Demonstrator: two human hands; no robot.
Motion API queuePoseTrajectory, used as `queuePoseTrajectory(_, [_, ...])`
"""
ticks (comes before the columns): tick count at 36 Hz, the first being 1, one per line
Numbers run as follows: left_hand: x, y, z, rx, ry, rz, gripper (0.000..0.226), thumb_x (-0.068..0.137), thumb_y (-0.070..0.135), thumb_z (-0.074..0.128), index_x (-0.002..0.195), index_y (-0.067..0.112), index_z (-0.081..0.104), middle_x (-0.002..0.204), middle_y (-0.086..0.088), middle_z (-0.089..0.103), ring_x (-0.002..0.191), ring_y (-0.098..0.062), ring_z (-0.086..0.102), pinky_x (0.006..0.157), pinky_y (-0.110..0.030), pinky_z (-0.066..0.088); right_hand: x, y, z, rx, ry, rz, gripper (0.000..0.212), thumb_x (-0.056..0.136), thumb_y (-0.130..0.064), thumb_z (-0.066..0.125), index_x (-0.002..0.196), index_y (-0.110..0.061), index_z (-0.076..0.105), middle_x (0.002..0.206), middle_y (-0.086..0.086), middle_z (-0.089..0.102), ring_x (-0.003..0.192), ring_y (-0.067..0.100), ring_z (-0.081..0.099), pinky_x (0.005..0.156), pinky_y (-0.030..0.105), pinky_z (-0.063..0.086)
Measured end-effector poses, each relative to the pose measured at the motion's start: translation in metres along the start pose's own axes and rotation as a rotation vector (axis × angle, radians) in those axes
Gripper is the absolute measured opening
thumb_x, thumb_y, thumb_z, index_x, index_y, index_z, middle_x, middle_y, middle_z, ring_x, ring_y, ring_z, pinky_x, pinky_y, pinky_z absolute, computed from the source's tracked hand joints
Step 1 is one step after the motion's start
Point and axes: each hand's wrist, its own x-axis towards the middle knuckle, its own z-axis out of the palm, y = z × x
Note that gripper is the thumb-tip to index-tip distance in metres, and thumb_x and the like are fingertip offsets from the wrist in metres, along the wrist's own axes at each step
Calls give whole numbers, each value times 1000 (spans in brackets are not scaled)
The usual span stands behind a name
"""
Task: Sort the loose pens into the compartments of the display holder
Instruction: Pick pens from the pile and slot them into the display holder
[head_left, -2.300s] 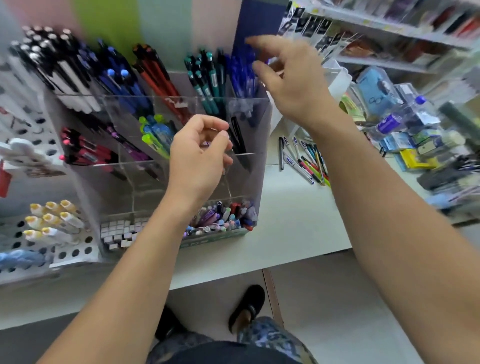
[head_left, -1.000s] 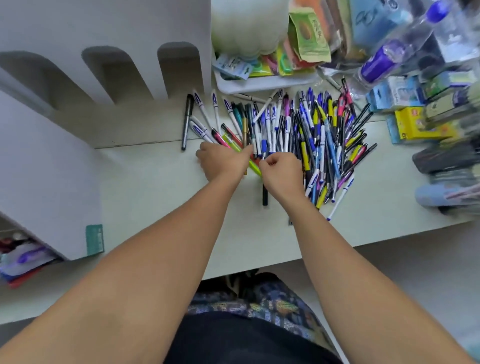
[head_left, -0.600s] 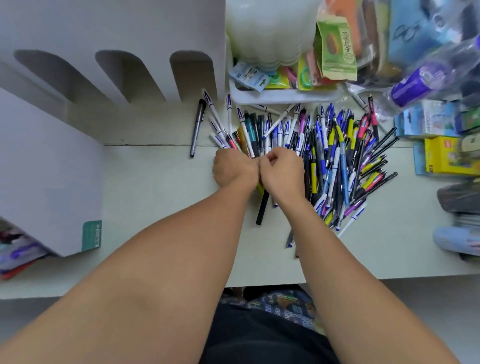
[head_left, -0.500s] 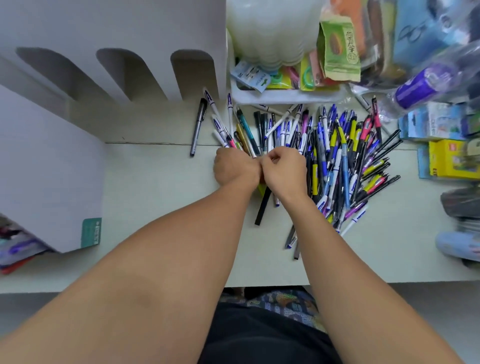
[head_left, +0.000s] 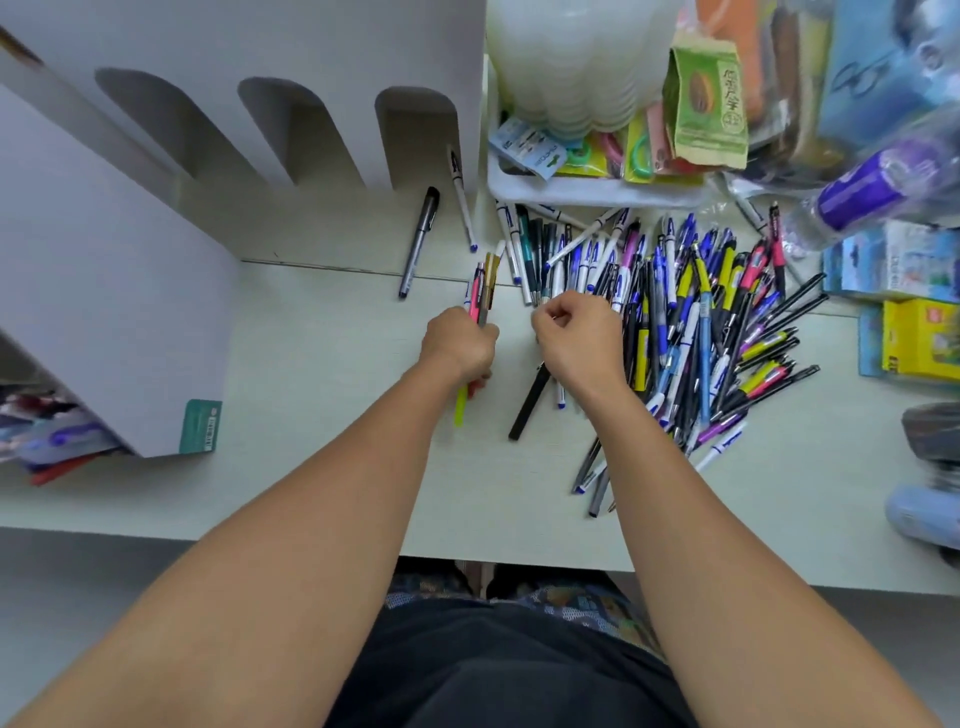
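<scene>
The left hand (head_left: 457, 343) grips a small bunch of pens (head_left: 480, 291). The right hand (head_left: 576, 338), fingers curled, pinches at the pile (head_left: 691, 322) on the desk (head_left: 322, 415). Risk: adding pens may loosen the bunch, so some slip out.

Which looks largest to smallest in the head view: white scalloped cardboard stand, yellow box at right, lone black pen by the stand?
1. White scalloped cardboard stand, by far.
2. Yellow box, partly cut off at the frame edge.
3. Lone black pen, slimmest.
</scene>
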Motion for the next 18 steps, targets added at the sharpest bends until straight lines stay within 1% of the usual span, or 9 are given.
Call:
queuePoseTrajectory(2, [-8,-12,-7,-136,-94,1,8,97,13,49,97,6,53,68,-15,62,52,-29,61,48,-33,54,-1,-4,2,-9,-16,-18,17,93,-17,62,79,-16,70,68,-4,64,64,13,60,63,26,47])
queuePoseTrajectory(4, [-14,-25,-14,-154,-86,35,6,97,14,51,92,11,51,63,-12,56,49,-26,56,47,-31,47,1,-11,6,-45,-35,-77,16,95,-18,60,87,-14,72,77,-1,68,71,14,61,67,29,48])
queuePoseTrajectory(6, [-14,-37,-21,-175,4,71,10,95,18,55,86,17,52,62,-10,55,49,-26,52,49,-33,45,8,-22,14,-99,-70,-172,20,98,-18,57,110,-12,72,104,4,72,96,20,65,86,35,53])
queuePoseTrajectory(7, [-12,-42,-26,-210,55,83,12,94,21,58,84,19,53,62,-10,55,49,-26,52,51,-34,44,15,-28,19,-140,-93,-234,28,100,-17,55,124,-11,68,121,6,69,111,23,62,97,38,50])
queuePoseTrajectory(9, [-7,-48,-38,-263,175,107,17,91,32,62,79,23,53,63,-6,56,53,-27,53,55,-35,46,31,-41,34,-263,-143,-360,41,102,-18,51,143,-13,55,145,8,54,134,28,47,111,43,41])
queuePoseTrajectory(12, [1,-50,-59,-222,328,178,25,92,38,62,73,23,52,67,-2,58,65,-31,58,63,-37,48,55,-55,57,-561,-203,-444,57,104,-28,48,158,-21,31,168,7,20,152,39,17,122,54,22])
queuePoseTrajectory(15, [16,-48,-78,-134,423,223,21,96,34,61,81,21,57,78,-1,61,78,-28,60,68,-33,45,77,-58,72,-738,-244,-379,66,104,-41,43,162,-27,15,172,-1,-3,155,38,1,123,63,9])
queuePoseTrajectory(17, [28,-45,-86,-142,416,238,17,94,36,61,85,22,58,85,-3,66,78,-28,68,72,-36,54,83,-53,78,-765,-270,-313,69,105,-49,37,163,-26,6,171,-3,-7,156,34,-6,122,64,2])
queuePoseTrajectory(18, [33,-42,-88,-167,386,239,15,94,36,61,88,23,58,86,-3,67,74,-26,71,69,-37,57,83,-47,80,-766,-265,-305,70,106,-51,33,164,-25,3,171,-3,-7,157,32,-9,122,63,-1])
